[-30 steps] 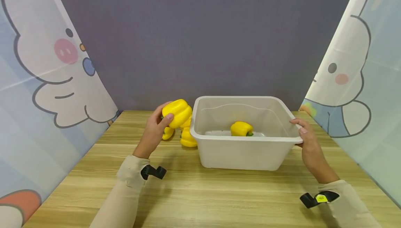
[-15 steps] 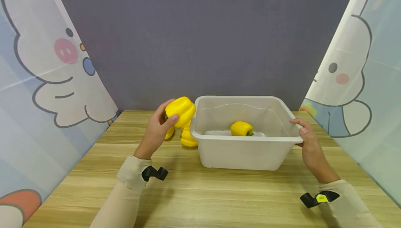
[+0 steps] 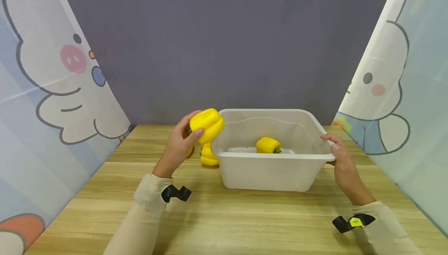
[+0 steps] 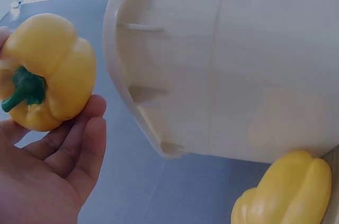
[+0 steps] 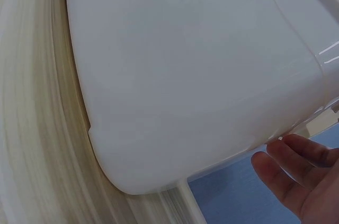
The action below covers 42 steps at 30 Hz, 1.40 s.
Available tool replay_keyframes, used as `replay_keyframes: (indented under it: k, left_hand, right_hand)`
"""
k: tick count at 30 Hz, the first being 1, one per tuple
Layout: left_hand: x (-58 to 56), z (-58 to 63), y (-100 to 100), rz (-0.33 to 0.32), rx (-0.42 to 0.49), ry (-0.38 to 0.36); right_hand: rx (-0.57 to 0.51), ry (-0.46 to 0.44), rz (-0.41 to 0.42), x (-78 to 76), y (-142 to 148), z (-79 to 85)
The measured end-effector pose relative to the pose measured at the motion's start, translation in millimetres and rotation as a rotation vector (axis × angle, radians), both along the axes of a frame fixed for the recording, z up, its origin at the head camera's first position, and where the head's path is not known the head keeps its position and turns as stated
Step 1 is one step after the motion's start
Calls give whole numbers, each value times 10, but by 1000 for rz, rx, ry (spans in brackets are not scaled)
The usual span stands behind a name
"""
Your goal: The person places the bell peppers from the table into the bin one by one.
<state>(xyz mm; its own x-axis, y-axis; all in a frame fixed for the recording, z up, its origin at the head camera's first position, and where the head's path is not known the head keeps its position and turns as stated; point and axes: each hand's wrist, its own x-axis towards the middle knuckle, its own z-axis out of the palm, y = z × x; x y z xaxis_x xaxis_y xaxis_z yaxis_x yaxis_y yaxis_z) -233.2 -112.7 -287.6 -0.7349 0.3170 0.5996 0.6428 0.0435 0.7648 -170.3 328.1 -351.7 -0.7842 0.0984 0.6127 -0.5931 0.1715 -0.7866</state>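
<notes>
In the head view my left hand grips a yellow bell pepper in the air, level with the left rim of a white plastic tub. The left wrist view shows that pepper's green stem facing the camera, beside the tub's rim. One more yellow bell pepper lies on the tub's floor. My right hand holds the tub's right rim, thumb on top; the right wrist view has its fingers under the edge.
More yellow bell peppers lie on the wooden table against the tub's left side, partly hidden by the left hand. A dark grey panel stands behind the table, with cartoon-printed curtains on both sides.
My left hand has moved right with its bell pepper, which now overlaps the tub's left rim in the head view. The right hand keeps its hold on the tub.
</notes>
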Motion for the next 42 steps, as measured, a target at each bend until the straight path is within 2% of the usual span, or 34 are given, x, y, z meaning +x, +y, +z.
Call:
replay_keyframes:
  k: [6,13,20,28,39,42]
  left_hand:
    - [-41,43,78,-58,-7,-17]
    - [-91,88,118,-38,-95,-47]
    - [-143,141,147,-65,-113,-95]
    - [-201,262,194,-42,-215,-118]
    - [-207,397,247,-51,-349,-163]
    - [-209,446,268,-46,-389,-179]
  right_hand:
    - [34,5,-11,3,-5,-6]
    - [44,-7,-13,5,-5,1]
    - [41,-4,-4,1,1,1]
    - [37,-7,-6,-1,2,-10]
    - [58,-9,-17,13,11,-5]
    - [30,-7,-4,7,2,-5]
